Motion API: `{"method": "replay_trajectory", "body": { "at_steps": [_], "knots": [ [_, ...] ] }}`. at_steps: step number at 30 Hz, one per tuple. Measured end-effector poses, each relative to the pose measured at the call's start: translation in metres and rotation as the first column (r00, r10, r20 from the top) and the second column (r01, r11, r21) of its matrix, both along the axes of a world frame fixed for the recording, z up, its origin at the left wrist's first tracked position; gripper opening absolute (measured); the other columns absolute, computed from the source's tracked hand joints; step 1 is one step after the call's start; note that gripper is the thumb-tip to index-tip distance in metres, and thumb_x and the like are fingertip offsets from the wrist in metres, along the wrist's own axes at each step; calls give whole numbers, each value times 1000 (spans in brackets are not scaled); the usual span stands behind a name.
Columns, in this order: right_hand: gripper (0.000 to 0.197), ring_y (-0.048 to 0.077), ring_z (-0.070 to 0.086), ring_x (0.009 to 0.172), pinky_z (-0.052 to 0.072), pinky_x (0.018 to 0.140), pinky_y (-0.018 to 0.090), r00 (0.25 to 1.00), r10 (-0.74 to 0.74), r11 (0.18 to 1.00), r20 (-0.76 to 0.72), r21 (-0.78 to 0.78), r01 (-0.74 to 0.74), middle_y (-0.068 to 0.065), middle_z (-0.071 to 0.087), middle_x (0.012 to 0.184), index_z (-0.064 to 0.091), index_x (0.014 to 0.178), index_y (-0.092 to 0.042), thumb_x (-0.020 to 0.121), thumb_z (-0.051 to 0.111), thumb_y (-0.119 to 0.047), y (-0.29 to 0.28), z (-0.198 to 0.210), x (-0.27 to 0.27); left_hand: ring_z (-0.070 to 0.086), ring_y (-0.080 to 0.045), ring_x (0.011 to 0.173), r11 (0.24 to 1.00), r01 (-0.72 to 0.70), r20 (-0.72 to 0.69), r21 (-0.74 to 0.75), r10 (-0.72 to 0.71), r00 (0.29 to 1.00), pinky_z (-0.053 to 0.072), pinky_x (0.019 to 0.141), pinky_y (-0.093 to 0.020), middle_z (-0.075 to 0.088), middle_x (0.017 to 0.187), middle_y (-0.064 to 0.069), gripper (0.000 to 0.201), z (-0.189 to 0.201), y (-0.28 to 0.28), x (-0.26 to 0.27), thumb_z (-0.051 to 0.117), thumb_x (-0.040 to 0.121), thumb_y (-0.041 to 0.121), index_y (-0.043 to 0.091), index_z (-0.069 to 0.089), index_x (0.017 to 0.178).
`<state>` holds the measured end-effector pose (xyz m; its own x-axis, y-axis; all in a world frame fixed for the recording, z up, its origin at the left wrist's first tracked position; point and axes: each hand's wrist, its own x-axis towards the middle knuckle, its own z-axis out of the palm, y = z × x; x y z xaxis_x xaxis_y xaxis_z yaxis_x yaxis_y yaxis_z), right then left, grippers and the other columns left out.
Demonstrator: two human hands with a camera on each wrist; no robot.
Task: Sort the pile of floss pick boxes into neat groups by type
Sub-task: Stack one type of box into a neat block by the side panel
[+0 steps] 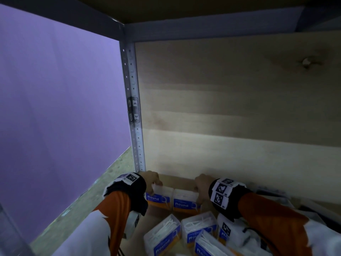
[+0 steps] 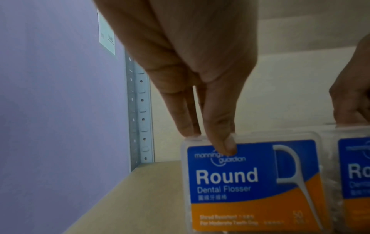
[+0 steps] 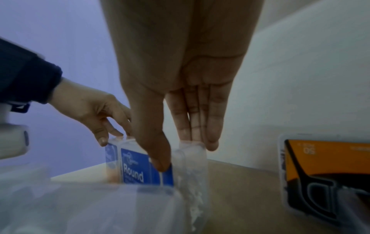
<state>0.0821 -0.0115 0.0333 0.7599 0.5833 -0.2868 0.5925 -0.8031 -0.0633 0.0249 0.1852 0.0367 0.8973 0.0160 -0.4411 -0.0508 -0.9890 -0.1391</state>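
Note:
Two clear floss boxes with blue-and-orange "Round" labels stand upright side by side at the back left of the wooden shelf (image 1: 184,179). My left hand (image 2: 208,140) pinches the top edge of the left box (image 2: 250,186), thumb on its front and fingers behind. My right hand (image 3: 180,152) pinches the top of the right box (image 3: 140,171) in the same way. From the head view, the left hand (image 1: 155,183) and right hand (image 1: 199,189) sit on the left box (image 1: 158,197) and the right box (image 1: 185,201). A loose pile of more Round boxes (image 1: 166,235) lies nearer to me.
A perforated metal upright (image 1: 135,126) marks the shelf's back left corner, with a purple wall (image 1: 55,98) beyond it. A wooden back panel (image 1: 230,117) closes the rear. To the right lies a box with an orange-and-black label (image 3: 324,174).

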Motion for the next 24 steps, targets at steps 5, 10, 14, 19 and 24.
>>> {"method": "replay_trajectory", "body": {
  "at_steps": [5, 10, 14, 19, 24],
  "knots": [
    [55, 1, 23, 54, 33, 77, 21, 1000, 15, 1000, 7, 9, -15, -12, 26, 65, 23, 60, -30, 76, 75, -25, -1, -1, 0, 38, -29, 133, 1000, -3, 3, -13, 3, 1000, 38, 108, -41, 38, 144, -12, 57, -1, 1, 1, 59, 90, 16, 17, 39, 144],
    [53, 2, 24, 54, 33, 77, 20, 1000, 18, 1000, -1, 7, -18, -11, 27, 65, 24, 60, -30, 80, 72, -23, -3, 1, -2, 34, -28, 137, 1000, -3, 17, 27, 3, 1000, 33, 112, -39, 34, 147, -12, 61, -3, -1, -1, 59, 91, 18, 16, 33, 147],
    [48, 10, 22, 49, 26, 49, 16, 992, 88, 987, -89, -124, -99, 3, 27, 58, 30, 55, -21, 92, 58, -14, 0, 9, -8, 28, -26, 141, 999, 9, 33, 50, -11, 999, 28, 116, -39, 28, 152, -10, 69, -1, -3, -6, 61, 90, 20, 14, 25, 149],
    [18, 18, 44, 60, 32, 49, 21, 987, 158, 971, -26, -176, -160, 14, 55, 75, 59, 72, -7, 90, 60, -12, -8, 19, -14, 37, -25, 136, 997, 69, 87, 33, -72, 994, 33, 113, -36, 39, 147, -9, 55, 5, -10, -19, 59, 91, 18, 11, 40, 142],
    [46, 25, 50, 124, 41, 103, 30, 971, 232, 962, -59, -134, -238, 11, 49, 140, 49, 136, -7, 92, 58, -15, -21, 21, -24, 50, -22, 124, 986, 65, 131, -155, -44, 990, 39, 105, -29, 51, 137, -8, 46, 13, -17, -37, 59, 91, 16, 13, 50, 136]
  ]
}}
